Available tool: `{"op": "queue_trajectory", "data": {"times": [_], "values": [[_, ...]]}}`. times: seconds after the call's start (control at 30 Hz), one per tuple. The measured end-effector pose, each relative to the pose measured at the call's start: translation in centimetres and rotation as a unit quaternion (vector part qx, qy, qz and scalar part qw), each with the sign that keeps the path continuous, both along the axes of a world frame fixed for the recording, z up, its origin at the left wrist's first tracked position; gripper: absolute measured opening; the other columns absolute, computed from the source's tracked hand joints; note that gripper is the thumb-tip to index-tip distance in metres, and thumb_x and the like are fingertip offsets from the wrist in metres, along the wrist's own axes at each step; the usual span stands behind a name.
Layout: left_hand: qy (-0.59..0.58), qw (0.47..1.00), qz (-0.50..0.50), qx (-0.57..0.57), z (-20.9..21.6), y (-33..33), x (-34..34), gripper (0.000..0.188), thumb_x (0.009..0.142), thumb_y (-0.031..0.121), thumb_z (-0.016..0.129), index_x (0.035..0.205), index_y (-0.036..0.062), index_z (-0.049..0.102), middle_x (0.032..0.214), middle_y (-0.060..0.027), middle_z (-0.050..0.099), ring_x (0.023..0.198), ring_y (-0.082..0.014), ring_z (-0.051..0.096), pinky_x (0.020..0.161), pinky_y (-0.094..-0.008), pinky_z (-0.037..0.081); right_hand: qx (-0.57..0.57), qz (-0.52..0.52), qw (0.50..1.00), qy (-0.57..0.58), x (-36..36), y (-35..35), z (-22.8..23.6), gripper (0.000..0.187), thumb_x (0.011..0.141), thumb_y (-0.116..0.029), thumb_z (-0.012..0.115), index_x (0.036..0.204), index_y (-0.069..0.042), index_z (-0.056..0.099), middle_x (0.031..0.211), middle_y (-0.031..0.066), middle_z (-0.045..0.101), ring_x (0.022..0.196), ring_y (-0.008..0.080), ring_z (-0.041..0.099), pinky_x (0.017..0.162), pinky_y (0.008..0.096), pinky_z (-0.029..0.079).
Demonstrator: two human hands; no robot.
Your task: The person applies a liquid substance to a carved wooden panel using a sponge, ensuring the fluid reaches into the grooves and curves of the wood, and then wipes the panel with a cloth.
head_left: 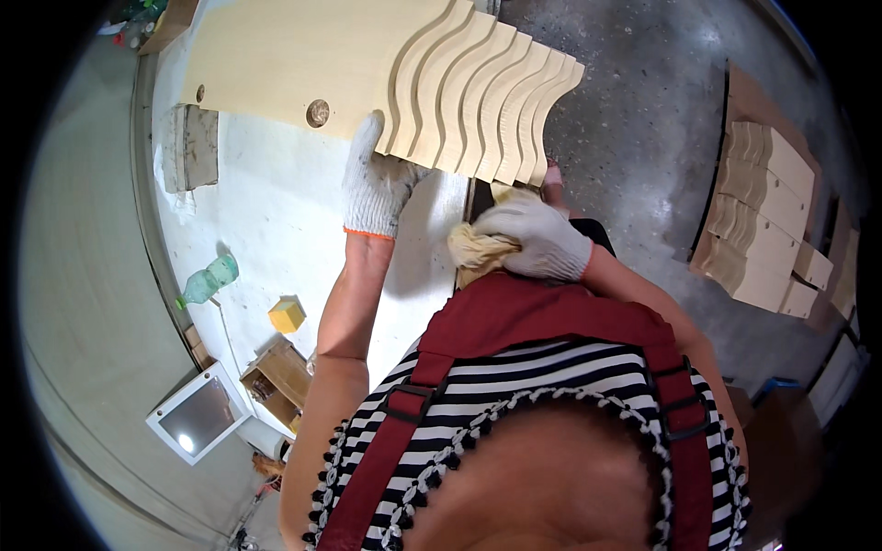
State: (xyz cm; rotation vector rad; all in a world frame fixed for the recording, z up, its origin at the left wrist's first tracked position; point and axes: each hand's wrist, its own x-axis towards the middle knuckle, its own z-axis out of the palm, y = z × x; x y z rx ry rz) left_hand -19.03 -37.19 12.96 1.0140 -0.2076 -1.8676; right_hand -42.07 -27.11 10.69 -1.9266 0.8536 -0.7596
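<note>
A fanned stack of pale wooden panels [266, 64] with wavy-cut ends reaches across the top of the view, its steps overlapping toward the right. My left hand [375, 193], in a white knit glove with an orange cuff, grips the near edge of the stack. Its thumb lies on the top panel, and its other fingers are partly hidden below. Close to my body, beneath the stack's right end, my gloved right hand [537, 234] is closed on a crumpled yellowish cloth [480, 250]. Two round holes show in the top panel near its edge.
On the white worktop [266, 202] are a green plastic bottle [209, 280], a yellow block [287, 315], a worn block [195, 147] and a wooden box [278, 375]. A white-framed screen [196, 413] stands at lower left. More wavy panels [758, 220] lie on the right.
</note>
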Motion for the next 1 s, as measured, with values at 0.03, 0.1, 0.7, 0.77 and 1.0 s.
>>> {"op": "queue_trajectory", "data": {"times": [0.03,0.1,0.7,0.77,1.0], "values": [[0.015,1.000,0.017,0.005,0.1,-0.2,-0.2,0.065,0.097,0.038,0.062,0.148,0.0051,0.039,0.149,-0.0195,0.044,0.133,-0.0405,0.047,0.102,-0.0650,0.045,0.072,-0.052,0.996,-0.029,-0.8,0.2,0.6,0.030,0.073,-0.013,0.073,0.103,-0.007,0.068,0.096,0.0135,0.068,0.098,0.0324,0.065,0.087,0.0419,0.052],[0.024,0.999,0.031,0.033,1.5,0.0,-0.8,0.064,0.097,0.033,0.062,0.148,0.0052,0.038,0.148,-0.0196,0.045,0.132,-0.0389,0.049,0.102,-0.0625,0.046,0.098,-0.241,0.966,-0.014,-3.8,-2.1,3.4,0.037,0.076,-0.009,0.071,0.113,-0.003,0.070,0.107,0.0173,0.070,0.099,0.0300,0.070,0.088,0.0385,0.055],[-0.052,0.998,-0.010,-0.025,0.9,-1.5,0.8,0.062,0.099,0.036,0.061,0.147,0.0047,0.037,0.141,-0.0184,0.051,0.127,-0.0370,0.055,0.101,-0.0543,0.052,-0.232,-0.364,0.899,0.076,5.4,-9.1,-0.5,0.049,0.072,-0.012,0.068,0.120,0.000,0.064,0.122,0.0165,0.064,0.119,0.0363,0.057,0.107,0.0477,0.043],[-0.022,0.999,-0.018,-0.021,0.6,-1.8,1.0,0.062,0.098,0.034,0.063,0.146,0.0035,0.039,0.142,-0.0170,0.052,0.127,-0.0347,0.055,0.102,-0.0513,0.051,-0.204,-0.335,0.918,0.059,4.9,-8.4,0.3,0.048,0.072,-0.011,0.068,0.119,-0.001,0.064,0.121,0.0156,0.064,0.119,0.0350,0.057,0.106,0.0470,0.043],[-0.016,1.000,0.000,-0.019,-0.1,-1.9,1.3,0.062,0.098,0.037,0.062,0.147,0.0067,0.040,0.146,-0.0165,0.049,0.129,-0.0387,0.052,0.103,-0.0598,0.048,-0.054,-0.002,0.998,-0.040,2.1,-1.1,-0.1,0.042,0.070,-0.006,0.068,0.112,-0.007,0.068,0.111,0.0127,0.068,0.112,0.0310,0.062,0.101,0.0413,0.048]]}}
